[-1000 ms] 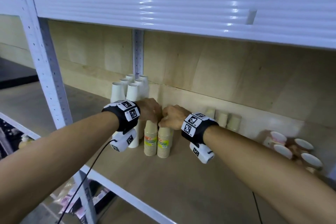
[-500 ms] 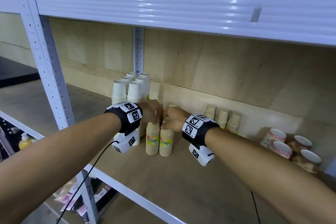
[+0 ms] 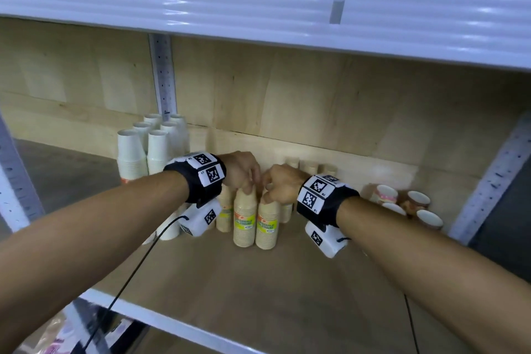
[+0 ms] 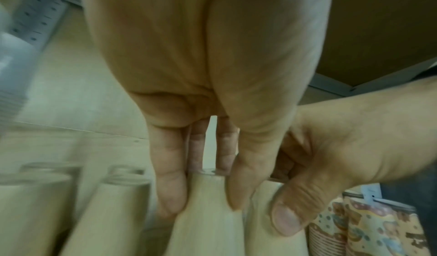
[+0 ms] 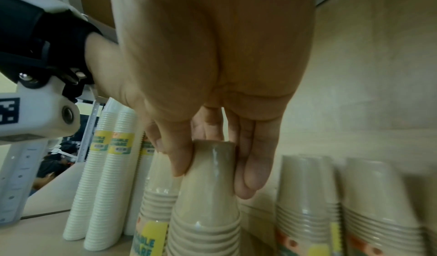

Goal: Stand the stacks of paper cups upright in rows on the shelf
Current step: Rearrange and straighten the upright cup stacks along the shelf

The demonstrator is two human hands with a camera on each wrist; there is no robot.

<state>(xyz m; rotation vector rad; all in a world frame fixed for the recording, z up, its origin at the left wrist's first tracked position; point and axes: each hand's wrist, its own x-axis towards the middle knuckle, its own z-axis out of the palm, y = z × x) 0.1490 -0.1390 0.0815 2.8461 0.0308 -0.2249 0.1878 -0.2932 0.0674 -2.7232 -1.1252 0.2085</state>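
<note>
Two tan paper cup stacks with yellow-green labels stand upside down, side by side, on the wooden shelf. My left hand pinches the top of the left stack. My right hand pinches the top of the right stack. In the left wrist view my left hand has fingers and thumb around the narrow end of its stack. In the right wrist view my right hand grips its stack the same way. More tan stacks stand behind, partly hidden.
Tall white cup stacks stand in rows at the left by the rear post. Patterned cups sit at the right near a grey upright. The upper shelf's white beam hangs low overhead. A white rail edges the front.
Both hands keep their hold on the tops of the two tan stacks, which stay about where they were. My head has moved, so the view has shifted down.
</note>
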